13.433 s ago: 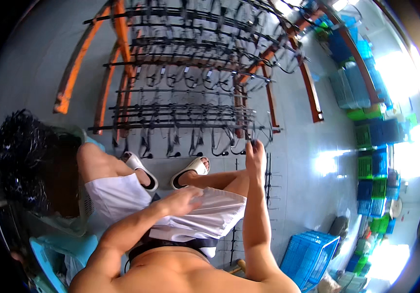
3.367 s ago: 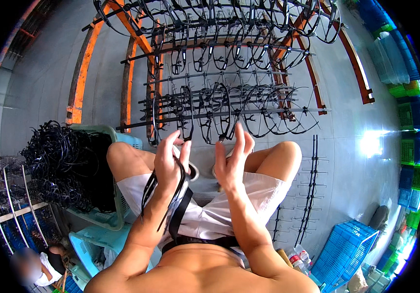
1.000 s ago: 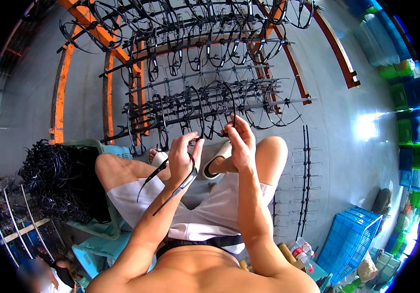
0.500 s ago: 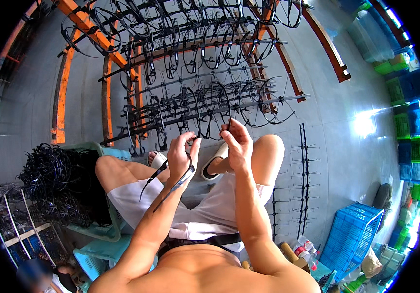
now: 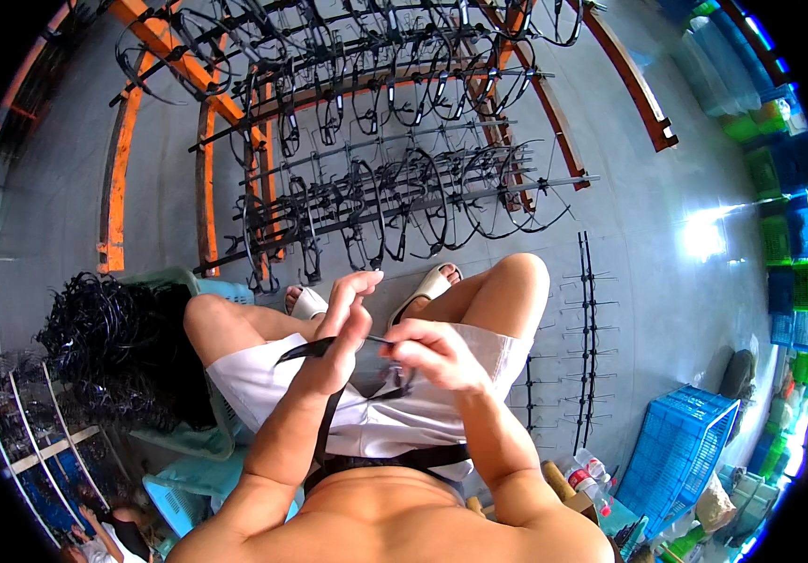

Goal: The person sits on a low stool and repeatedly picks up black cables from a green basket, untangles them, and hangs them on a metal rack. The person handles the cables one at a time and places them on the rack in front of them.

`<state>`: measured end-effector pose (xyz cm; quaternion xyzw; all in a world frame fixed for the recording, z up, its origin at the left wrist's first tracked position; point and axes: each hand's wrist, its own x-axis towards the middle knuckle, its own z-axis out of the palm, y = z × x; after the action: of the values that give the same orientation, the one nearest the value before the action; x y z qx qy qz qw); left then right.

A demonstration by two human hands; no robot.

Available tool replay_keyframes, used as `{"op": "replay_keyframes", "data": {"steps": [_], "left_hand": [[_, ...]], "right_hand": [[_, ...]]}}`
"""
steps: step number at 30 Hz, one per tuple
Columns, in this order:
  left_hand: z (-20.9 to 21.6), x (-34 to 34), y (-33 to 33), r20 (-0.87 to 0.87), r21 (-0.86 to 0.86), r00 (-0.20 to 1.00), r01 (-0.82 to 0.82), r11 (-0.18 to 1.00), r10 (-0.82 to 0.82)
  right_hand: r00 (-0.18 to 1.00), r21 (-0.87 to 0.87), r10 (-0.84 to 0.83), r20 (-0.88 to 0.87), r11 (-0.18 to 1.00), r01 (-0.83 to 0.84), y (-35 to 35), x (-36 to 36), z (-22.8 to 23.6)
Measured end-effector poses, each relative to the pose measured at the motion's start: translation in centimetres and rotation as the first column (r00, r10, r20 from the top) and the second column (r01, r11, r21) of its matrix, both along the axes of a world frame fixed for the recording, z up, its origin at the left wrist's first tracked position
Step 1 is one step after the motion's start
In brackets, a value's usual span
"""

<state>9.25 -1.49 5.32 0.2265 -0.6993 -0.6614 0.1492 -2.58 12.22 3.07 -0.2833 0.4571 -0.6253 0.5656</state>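
Above my lap, my left hand (image 5: 336, 338) has its upper fingers stretched out while glossy black curved strips (image 5: 306, 350) lie through its palm. One strip end sticks out on the left and another hangs below the wrist. My right hand (image 5: 440, 357) pinches a thin black end close to the left palm, and a small dark looped part dangles under its fingers. Whether both hands grip the same strip is hard to tell. Beyond them, black looped pieces (image 5: 381, 211) hang in rows from dark bars on a rack with orange posts (image 5: 207, 192).
At left, a pale green crate (image 5: 226, 413) holds a heap of black strips (image 5: 104, 328). Rods with thin prongs (image 5: 587, 338) lie on the floor at right, near a blue basket (image 5: 676, 460) and bottles (image 5: 592, 479). Another person's arm (image 5: 99, 530) shows lower left.
Both hands have drawn back from the rack's lowest row toward my lap. The right hand now pinches a black end beside the left, and a loop stays hanging at the rack.
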Motion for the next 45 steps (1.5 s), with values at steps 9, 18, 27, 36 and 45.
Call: {"op": "replay_keyframes", "data": {"steps": [9, 18, 27, 36, 45], "left_hand": [[-3.8, -6.4, 3.1, 0.049, -0.428, 0.983, -0.139, 0.893, 0.177], [-6.0, -9.9, 2.6, 0.026, -0.629, 0.96, -0.201, 0.751, 0.279], [-6.6, -10.3, 2.4, 0.013, -0.599, 0.951, -0.239, 0.764, 0.308], [-6.8, -10.3, 1.8, -0.018, -0.61, 0.952, -0.252, 0.752, 0.304], [-6.3, -11.1, 1.8, -0.024, -0.484, 0.937, -0.317, 0.815, 0.35]], "right_hand": [[0.366, -0.08, -0.755, -0.544, 0.481, 0.873, 1.1, -12.3, 1.3], [0.706, 0.086, -0.685, -0.18, 0.704, 0.705, -5.9, -16.0, -6.9], [0.714, 0.052, -0.7, -0.015, 0.713, 0.7, -6.4, -15.7, -6.8], [0.733, 0.063, -0.676, 0.081, 0.737, 0.673, -5.1, -15.1, -6.1], [0.76, -0.059, -0.649, 0.043, 0.757, 0.65, -1.0, -11.6, -8.5]]}}
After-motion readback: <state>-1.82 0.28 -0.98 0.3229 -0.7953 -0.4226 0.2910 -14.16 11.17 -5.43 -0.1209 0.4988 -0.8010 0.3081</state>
